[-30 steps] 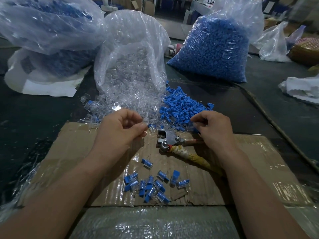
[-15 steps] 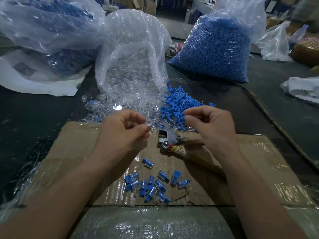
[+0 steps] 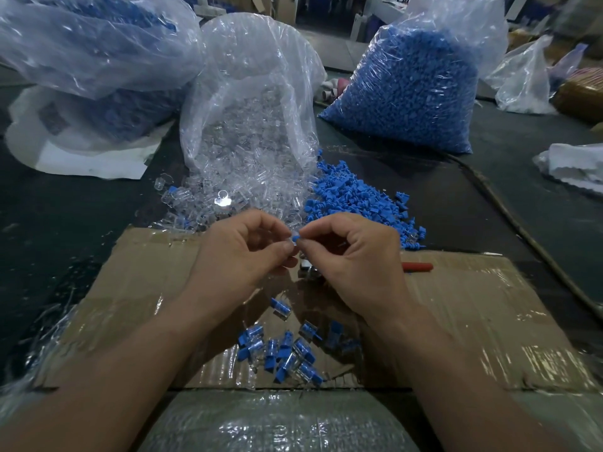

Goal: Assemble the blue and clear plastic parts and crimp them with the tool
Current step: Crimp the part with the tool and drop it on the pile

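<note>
Both hands meet mid-frame above the cardboard sheet (image 3: 473, 308). The right hand (image 3: 355, 265) has thumb and forefinger closed in a narrow pinch on a blue part (image 3: 295, 238). The left hand (image 3: 244, 259) has its fingers curled, pinching what looks like a clear part (image 3: 291, 235), which is only a faint glint and hard to confirm.

Key relation: the blue part sits at 3 o'clock of the left fingertips, touching or nearly touching them. Its long axis seems to run roughly left-right, toward the clear part, so the likely next move is a short push toward 9 o'clock.

The crimp tool (image 3: 418, 266) lies on the cardboard at 6 o'clock of the pinch, mostly under the right hand, which is the nearer one. Finished pieces (image 3: 287, 353) are piled further toward 6 o'clock. The loose blue pile (image 3: 355, 197) is at 1 o'clock and the clear pile (image 3: 225, 197) at 11.
</note>
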A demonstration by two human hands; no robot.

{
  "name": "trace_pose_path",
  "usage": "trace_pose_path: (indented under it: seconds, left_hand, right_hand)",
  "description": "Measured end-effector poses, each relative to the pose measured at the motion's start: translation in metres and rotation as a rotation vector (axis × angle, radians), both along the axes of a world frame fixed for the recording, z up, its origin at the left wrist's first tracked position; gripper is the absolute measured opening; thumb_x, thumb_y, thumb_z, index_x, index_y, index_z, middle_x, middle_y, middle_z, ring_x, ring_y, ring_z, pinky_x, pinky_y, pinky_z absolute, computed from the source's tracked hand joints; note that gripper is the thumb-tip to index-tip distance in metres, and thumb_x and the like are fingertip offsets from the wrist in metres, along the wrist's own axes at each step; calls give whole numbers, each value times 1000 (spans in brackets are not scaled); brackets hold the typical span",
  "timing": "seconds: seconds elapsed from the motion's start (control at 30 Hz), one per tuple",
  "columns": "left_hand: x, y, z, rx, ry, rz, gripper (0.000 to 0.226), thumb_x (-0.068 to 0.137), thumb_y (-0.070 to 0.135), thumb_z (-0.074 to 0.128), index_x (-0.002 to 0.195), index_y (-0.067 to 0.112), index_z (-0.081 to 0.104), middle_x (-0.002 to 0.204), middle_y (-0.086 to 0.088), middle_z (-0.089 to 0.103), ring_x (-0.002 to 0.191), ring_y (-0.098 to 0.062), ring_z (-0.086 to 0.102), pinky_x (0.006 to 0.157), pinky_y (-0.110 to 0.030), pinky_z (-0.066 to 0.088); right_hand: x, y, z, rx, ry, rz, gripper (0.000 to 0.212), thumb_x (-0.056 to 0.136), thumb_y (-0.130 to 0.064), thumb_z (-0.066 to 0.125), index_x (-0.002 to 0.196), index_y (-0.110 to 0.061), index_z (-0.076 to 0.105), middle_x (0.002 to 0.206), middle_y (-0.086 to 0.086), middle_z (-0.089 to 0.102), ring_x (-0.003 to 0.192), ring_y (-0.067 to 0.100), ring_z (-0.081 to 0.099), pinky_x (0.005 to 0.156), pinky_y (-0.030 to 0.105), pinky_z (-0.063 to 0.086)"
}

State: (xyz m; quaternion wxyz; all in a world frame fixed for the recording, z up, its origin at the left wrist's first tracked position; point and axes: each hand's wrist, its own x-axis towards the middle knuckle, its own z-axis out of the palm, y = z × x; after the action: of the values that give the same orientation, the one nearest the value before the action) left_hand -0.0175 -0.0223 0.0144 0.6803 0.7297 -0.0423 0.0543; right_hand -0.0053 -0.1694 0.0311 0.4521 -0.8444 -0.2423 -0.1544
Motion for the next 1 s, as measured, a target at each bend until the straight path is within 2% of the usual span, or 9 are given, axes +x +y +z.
trace_pose_path:
  seconds: [0.1,0.2,0.3,0.4,0.53,0.63,0.8,1.0]
  left_hand:
    - [-1,0,2,-9,-7,-10,12,68,10,68,77,14,62,67,-1,71,58,-10,68,52,-15,51]
    - [-2,1,3,-32,-12,-19,19,60,22,65,77,14,62,67,-3,71,59,-12,68,54,-17,53]
    - [-2,2,4,-63,-19,-52,18,61,20,65,76,12,62,66,-5,70,57,-13,67,54,-17,53]
    - [-1,3,3,-118,4,-67,15,60,17,66,73,11,62,61,-6,68,53,-12,65,51,-18,52]
    - [1,4,3,-175,102,-73,14,58,14,66,71,9,62,56,-8,67,48,-13,63,46,-18,51]
    - [2,5,4,-226,144,-79,12,56,12,66,67,9,63,55,-9,65,46,-15,62,44,-20,51]
    - [2,5,4,-223,178,-124,14,56,12,67,69,7,64,58,-12,66,48,-19,64,44,-21,51]
    - [1,6,4,-306,202,-169,7,60,9,63,66,8,67,60,-14,66,51,-20,64,45,-22,52]
  right_hand:
    - [-1,0,-1,4,25,31,10,75,-13,74,84,-14,71,73,-17,61,74,2,61,67,13,50]
    - [1,0,-3,18,44,45,15,73,-18,75,87,-17,69,77,-20,58,77,2,60,68,12,49]
    - [2,-3,-4,58,114,76,23,73,-20,75,91,-28,63,84,-18,59,81,0,61,71,13,51]
    - [2,-4,-4,101,151,139,28,72,-17,75,87,-37,62,80,-18,63,77,-1,63,70,12,50]
    - [3,-4,-6,87,119,184,34,70,-12,75,98,-29,65,88,-13,65,82,5,63,76,22,53]
    - [5,-5,-9,98,97,209,39,70,-7,75,105,-21,65,92,-13,66,86,5,64,79,22,53]
    - [6,-9,-9,89,98,195,36,69,-7,76,102,-17,67,87,-10,68,82,3,66,76,20,53]
    - [5,-11,-6,137,122,193,32,68,-7,76,99,-15,68,84,-6,70,77,4,67,71,20,54]
